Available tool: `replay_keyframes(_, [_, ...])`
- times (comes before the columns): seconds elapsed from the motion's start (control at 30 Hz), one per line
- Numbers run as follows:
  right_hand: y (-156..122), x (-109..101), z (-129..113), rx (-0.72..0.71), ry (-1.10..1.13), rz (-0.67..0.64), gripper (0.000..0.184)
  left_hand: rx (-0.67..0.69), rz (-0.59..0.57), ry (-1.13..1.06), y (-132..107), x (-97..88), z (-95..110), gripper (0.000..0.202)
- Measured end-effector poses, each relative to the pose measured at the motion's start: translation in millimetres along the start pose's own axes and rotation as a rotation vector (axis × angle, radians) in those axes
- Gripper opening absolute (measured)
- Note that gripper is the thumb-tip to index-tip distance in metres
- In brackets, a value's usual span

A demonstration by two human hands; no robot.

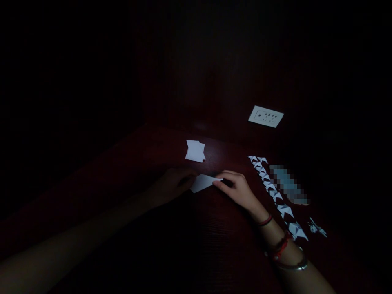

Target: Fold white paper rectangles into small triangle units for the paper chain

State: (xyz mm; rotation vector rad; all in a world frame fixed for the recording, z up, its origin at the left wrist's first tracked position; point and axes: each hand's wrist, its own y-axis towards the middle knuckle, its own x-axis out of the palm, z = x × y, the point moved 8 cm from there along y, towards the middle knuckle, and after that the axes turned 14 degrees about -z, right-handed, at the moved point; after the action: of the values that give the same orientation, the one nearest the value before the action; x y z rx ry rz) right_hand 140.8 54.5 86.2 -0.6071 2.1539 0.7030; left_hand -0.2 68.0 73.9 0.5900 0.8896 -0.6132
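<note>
Between my two hands a small sheet of white paper (202,183), folded to a point on its right side, is held just above the dark table. My right hand (234,185) pinches the pointed right tip between thumb and fingers. In deep shadow, my left hand (179,181) has its fingers closed at the paper's left edge. Beyond the hands lies a small stack of white paper squares (195,151).
Several folded white paper pieces (270,185) form a long double row to the right. Beside them lies a blurred oblong object (289,184), with a little heap of white scraps (317,227) nearer. A socket plate (266,116) is on the back wall.
</note>
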Motion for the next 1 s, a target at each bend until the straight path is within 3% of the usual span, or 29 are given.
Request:
replay_keyframes(0.2, [1.3,-2.0,15.7,0.099,0.136,0.065,0.014,-0.044,-0.096,-0.250,-0.5,12.9,-9.4,0.019])
replay_keyframes(0.33, [2.7,7.0,24.3,0.152,0.141,-0.003,0.015,-0.057,-0.125,-0.223,-0.7,20.6,-12.7,0.026])
replay_keyframes(0.5, [2.9,14.0,29.4,0.195,0.112,-0.046,0.014,-0.050,-0.071,-0.161,0.4,21.1,-10.2,0.018])
replay_keyframes(0.63, [4.1,16.4,25.1,0.178,0.042,-0.062,0.012,-0.055,-0.057,-0.120,1.2,22.4,-10.5,0.012])
replay_keyframes(0.73, [3.0,10.4,14.4,0.115,0.008,0.000,0.012,-0.045,-0.034,-0.089,0.3,15.7,-6.0,0.011])
replay_keyframes(0.87, [-3.2,-5.5,-7.0,-0.026,-0.132,0.146,0.017,0.096,0.180,0.208,-9.5,-9.8,17.7,0.015])
replay_keyframes(0.93, [-4.2,-5.5,-10.7,-0.071,-0.220,0.125,0.019,0.231,0.163,0.370,-13.5,-5.7,29.8,0.016])
replay_keyframes(1.0, [-2.1,3.6,-6.5,-0.095,-0.288,-0.003,0.021,0.320,0.040,0.424,-13.9,8.8,29.3,0.016])
